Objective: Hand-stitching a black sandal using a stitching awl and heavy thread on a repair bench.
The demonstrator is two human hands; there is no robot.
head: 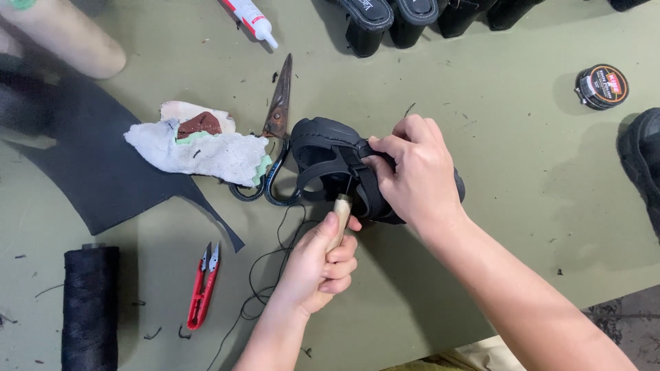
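Clamped around a black sandal (330,161), the right hand (416,172) holds it just above the green table (495,137), while the left hand (317,264) is fisted on a wooden-handled awl (340,216) whose tip meets the straps. Black thread (265,275) trails below; big scissors (275,130) and a soiled rag (199,148) lie left, red snips (204,285) and a thread spool (89,306) farther out

black strapped sandal (330,154), wooden-handled awl (341,213)

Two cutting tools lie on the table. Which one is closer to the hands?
The large rusty scissors, whose dark handle loops lie right beside the black sandal being held. The small red thread snips lie farther left, near the black thread spool.
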